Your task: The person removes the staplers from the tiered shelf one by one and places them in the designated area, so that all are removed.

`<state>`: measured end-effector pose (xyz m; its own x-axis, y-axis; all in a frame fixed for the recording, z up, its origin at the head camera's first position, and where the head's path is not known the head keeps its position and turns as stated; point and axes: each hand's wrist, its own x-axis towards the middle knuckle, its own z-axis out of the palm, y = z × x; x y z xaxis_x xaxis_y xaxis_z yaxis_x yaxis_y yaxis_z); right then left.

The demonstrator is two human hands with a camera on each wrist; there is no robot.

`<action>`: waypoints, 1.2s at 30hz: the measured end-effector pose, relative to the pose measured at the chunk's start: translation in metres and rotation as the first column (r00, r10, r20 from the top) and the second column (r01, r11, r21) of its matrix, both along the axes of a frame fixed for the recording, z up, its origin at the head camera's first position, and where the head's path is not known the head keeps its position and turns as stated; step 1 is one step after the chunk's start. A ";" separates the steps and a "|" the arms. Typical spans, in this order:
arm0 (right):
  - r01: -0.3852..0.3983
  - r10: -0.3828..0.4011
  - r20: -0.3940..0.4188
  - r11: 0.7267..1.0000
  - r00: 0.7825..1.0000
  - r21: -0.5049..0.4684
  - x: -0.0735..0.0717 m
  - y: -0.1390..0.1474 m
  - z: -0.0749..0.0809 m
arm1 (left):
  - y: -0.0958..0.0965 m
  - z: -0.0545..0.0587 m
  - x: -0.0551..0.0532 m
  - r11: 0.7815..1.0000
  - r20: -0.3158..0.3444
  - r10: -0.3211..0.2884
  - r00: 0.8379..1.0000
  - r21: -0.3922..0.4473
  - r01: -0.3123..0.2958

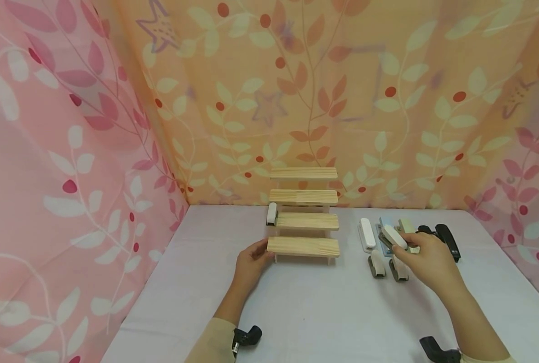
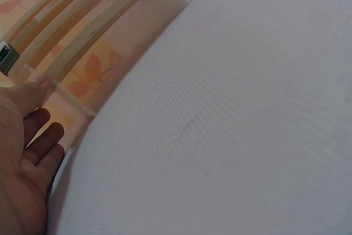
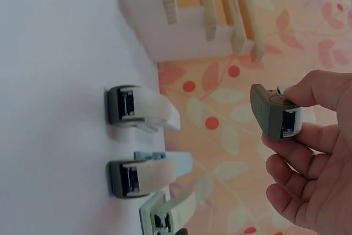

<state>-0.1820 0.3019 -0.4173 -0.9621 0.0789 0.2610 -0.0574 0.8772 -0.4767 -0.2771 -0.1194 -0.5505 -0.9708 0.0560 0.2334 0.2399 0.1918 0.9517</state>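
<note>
My right hand (image 1: 432, 259) pinches a small white-and-grey stapler (image 1: 394, 236) between thumb and fingers, above other staplers. The right wrist view shows the held stapler (image 3: 278, 114) end-on, raised off the table. My left hand (image 1: 252, 263) grips the left end of the lowest board of a tiered wooden stand (image 1: 303, 246). In the left wrist view its thumb (image 2: 34, 92) lies against the board's end, with the other fingers bent below. One white-and-grey stapler (image 1: 272, 214) stands at the left end of the stand's second board from the bottom.
Below the right hand are two small staplers (image 1: 376, 264) (image 1: 399, 269). A long white stapler (image 1: 366, 235), a light blue one (image 1: 385, 222), a pale green one (image 1: 406, 225) and black ones (image 1: 447, 242) lie around it. Patterned curtains (image 1: 233, 126) enclose the white table (image 1: 314, 317).
</note>
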 end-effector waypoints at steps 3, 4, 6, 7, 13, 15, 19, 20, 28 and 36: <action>0.008 -0.008 -0.021 1.000 1.000 0.001 0.003 0.007 -0.002 | 0.000 0.000 0.000 1.000 -0.002 0.001 1.000 0.003 -0.001; 0.011 -0.011 -0.023 1.000 1.000 0.001 0.003 0.009 -0.003 | 0.000 0.000 0.001 1.000 -0.001 0.002 1.000 0.004 -0.002; 0.019 -0.019 -0.031 1.000 0.999 -0.003 0.004 0.013 -0.004 | 0.000 0.000 0.001 1.000 0.003 0.002 1.000 0.013 -0.002; 0.022 -0.022 -0.033 1.000 0.999 -0.003 0.005 0.015 -0.005 | 0.000 -0.001 0.001 1.000 0.004 0.004 1.000 0.015 -0.004; 0.054 -0.054 -0.002 0.999 0.999 -0.005 0.008 0.029 -0.012 | 0.001 -0.003 0.002 1.000 0.013 0.002 1.000 0.013 -0.002; 0.067 -0.066 0.022 0.998 0.998 -0.014 0.010 0.033 -0.013 | 0.001 -0.003 0.003 1.000 0.017 -0.002 1.000 0.012 0.002; 0.082 -0.082 0.026 0.996 0.996 -0.018 0.012 0.039 -0.016 | 0.001 -0.002 0.003 1.000 0.012 -0.002 1.000 0.024 0.002; 0.084 -0.083 0.028 0.996 0.996 -0.021 0.012 0.041 -0.016 | 0.001 -0.001 0.002 1.000 0.014 -0.001 1.000 0.029 0.000; 0.108 -0.108 0.043 0.994 0.993 -0.012 0.015 0.050 -0.019 | 0.003 0.000 0.001 1.000 0.050 0.022 0.998 0.012 -0.022; 0.132 -0.130 0.059 0.991 0.990 -0.032 0.016 0.061 -0.029 | 0.004 0.002 0.001 1.000 0.043 0.021 0.999 0.000 -0.021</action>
<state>-0.1659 0.3626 -0.4465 -0.9560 0.2139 0.2009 0.0852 0.8575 -0.5074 -0.2757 -0.1158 -0.5481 -0.9808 0.0358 0.1919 0.1952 0.1961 0.9610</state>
